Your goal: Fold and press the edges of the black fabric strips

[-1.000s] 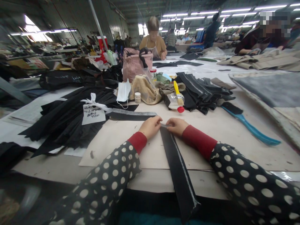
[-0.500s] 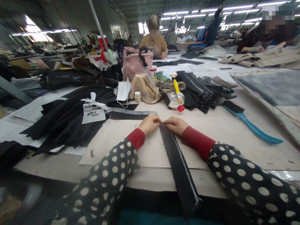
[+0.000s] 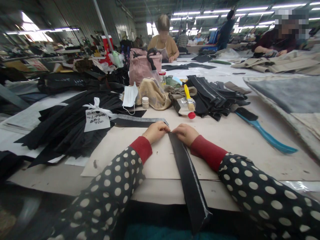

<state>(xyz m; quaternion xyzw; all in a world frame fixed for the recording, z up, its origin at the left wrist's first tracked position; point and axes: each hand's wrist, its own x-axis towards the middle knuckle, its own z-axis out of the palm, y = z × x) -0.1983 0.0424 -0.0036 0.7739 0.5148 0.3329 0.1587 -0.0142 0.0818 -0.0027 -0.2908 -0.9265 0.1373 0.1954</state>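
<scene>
A long black fabric strip (image 3: 186, 170) with a pale line along its right side runs from my fingertips down over the table's near edge. At its far end, my left hand (image 3: 156, 132) pinches the corner with thumb and fingers pressed together. My right hand (image 3: 186, 134) grips the same end from the other side, fingertips close to the left ones. Just beyond the left hand lies a second dark strip with a grey band (image 3: 138, 121), its right end near my knuckles. My fingers partly cover where the two strips come close, so I cannot tell whether they join.
To the left spreads a black fabric bundle (image 3: 67, 130) with a handwritten tag (image 3: 97, 120). Beyond my hands are a small jar (image 3: 145, 103), a yellow-handled brush (image 3: 187, 91) and stacked dark strips (image 3: 207, 91). A blue-handled brush (image 3: 268, 135) lies right. Co-workers stand across the table.
Both hands stay at the strip's far end with only a slight shift of the fingers. The pale folded edge between the fingertips shows less now. The whole view has moved a little.
</scene>
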